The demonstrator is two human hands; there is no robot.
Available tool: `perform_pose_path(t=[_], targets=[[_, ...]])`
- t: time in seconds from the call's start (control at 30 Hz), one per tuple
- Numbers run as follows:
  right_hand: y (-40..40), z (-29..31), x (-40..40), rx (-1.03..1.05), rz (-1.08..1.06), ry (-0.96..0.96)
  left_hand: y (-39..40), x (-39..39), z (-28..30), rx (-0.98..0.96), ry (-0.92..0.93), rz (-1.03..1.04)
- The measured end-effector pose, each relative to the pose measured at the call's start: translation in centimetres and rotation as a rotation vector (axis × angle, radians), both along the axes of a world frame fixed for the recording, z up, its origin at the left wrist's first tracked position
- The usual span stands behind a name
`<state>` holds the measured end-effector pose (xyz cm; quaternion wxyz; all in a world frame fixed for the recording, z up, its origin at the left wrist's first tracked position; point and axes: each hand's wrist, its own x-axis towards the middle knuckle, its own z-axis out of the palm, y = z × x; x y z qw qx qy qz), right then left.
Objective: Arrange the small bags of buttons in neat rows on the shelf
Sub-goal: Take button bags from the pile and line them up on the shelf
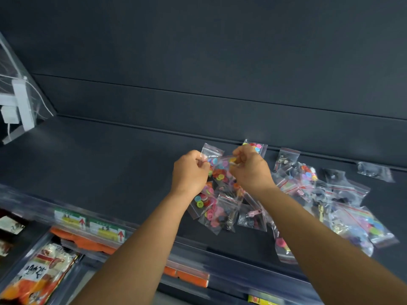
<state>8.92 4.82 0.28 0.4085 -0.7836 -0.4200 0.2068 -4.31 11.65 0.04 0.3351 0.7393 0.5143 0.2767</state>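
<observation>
You are looking down at a dark shelf [110, 155] with a dark back panel [198, 51] behind it; both run off the frame on the right. Along the shelf's front edge a clear strip carries two price labels [90, 225] with red arrows, their print too blurred to read. Below it, snack packets [41, 274] and orange packs [189, 277] sit on a lower level, partly cut off by the frame's bottom and left edges.

On the right half of the shelf a loose pile of small clear bags [319, 194] overlaps at all angles, some holding bright buttons, some dark bits that are hard to identify. Your right forearm covers the near side of the pile. A dark bag [375, 171] lies apart by the back edge, and another bag of bright buttons [258, 147] stands against the back panel, half hidden behind your right hand.

Your left hand [190, 172] and right hand [251, 170] meet above the shelf, left of the pile. Each has its fingers curled and pinching the held bag [221, 170] of bright buttons between them, one hand at each side. The bag looks tilted, its long axis running from upper left to lower right, though your knuckles hide its edges. A further bag [211, 151] peeks up behind your left hand, and you cannot tell whether that hand grips it too
</observation>
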Motion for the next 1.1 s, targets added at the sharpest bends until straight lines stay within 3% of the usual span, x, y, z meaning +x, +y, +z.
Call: perform_pose_path(t=[0.1,0.6,0.83,1.1], targets=[[-1.3,1.0,0.3,0.076,-0.034,0.082,-0.7,0.8,0.7,-0.003,-0.065,-0.043],[-14.1,1.9,7.2,0.166,-0.368,0.037,-11.1,10.6,1.3,-0.119,-0.143,-0.364],[-23.3,1.4,13.2,0.217,-0.446,0.146,-19.9,17.6,1.6,-0.196,-0.182,-0.454],[-35.6,2.0,21.0,0.17,-0.472,0.068,-31.8,26.5,1.3,-0.296,-0.239,-0.531]])
